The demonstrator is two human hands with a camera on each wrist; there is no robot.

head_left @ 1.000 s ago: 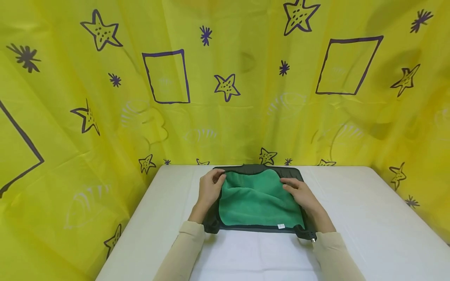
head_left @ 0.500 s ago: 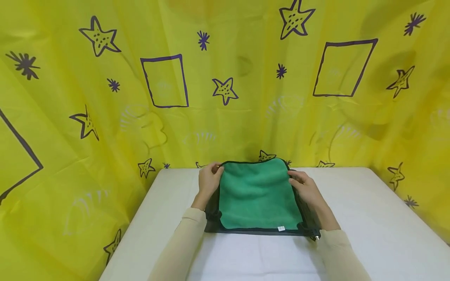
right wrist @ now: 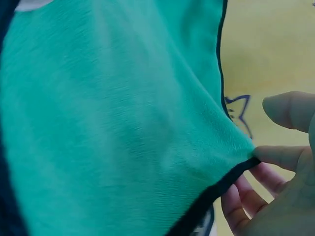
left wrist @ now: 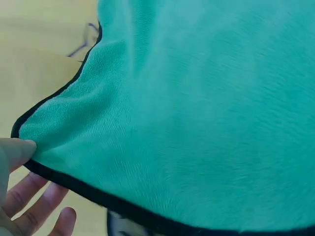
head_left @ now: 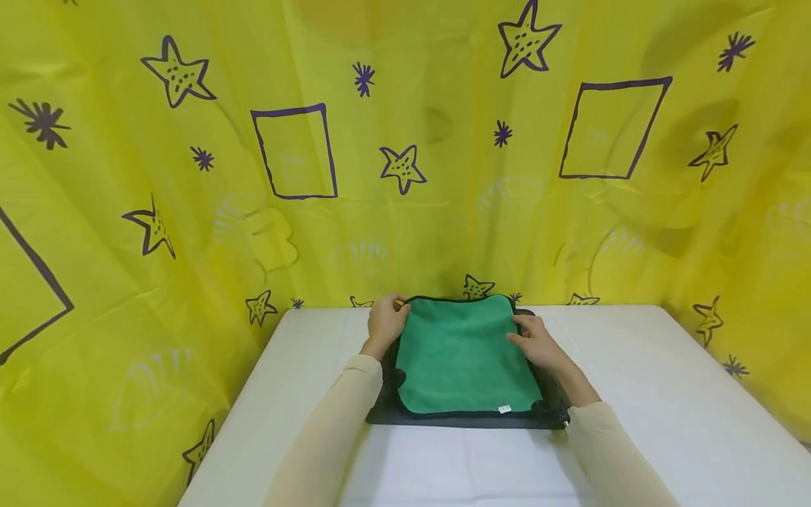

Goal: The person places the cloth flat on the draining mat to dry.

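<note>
A green microfibre cloth [head_left: 465, 352] with black edging and a small white tag [head_left: 504, 409] hangs between the hands, its far edge raised. My left hand [head_left: 388, 320] pinches its far left corner; in the left wrist view the thumb [left wrist: 19, 150] presses on the cloth's face while other fingers lie behind the edging. My right hand [head_left: 538, 341] holds the far right corner by its fingers, the thumb [right wrist: 288, 110] apart from the cloth. Under the cloth lies a flat dark tray-like thing [head_left: 469, 422], mostly covered, so its kind is hidden.
A white-covered table [head_left: 659, 394] stretches out on both sides and in front. Behind and beside it hangs a yellow curtain [head_left: 405, 239] printed with stars and squares. Black corner pieces [head_left: 542, 408] show at the cloth's near corners.
The cloth's far edge has risen from the dark thing, then dipped slightly; its folds have smoothed out. Both hands moved up with the corners, and the left has since shifted a little right.
</note>
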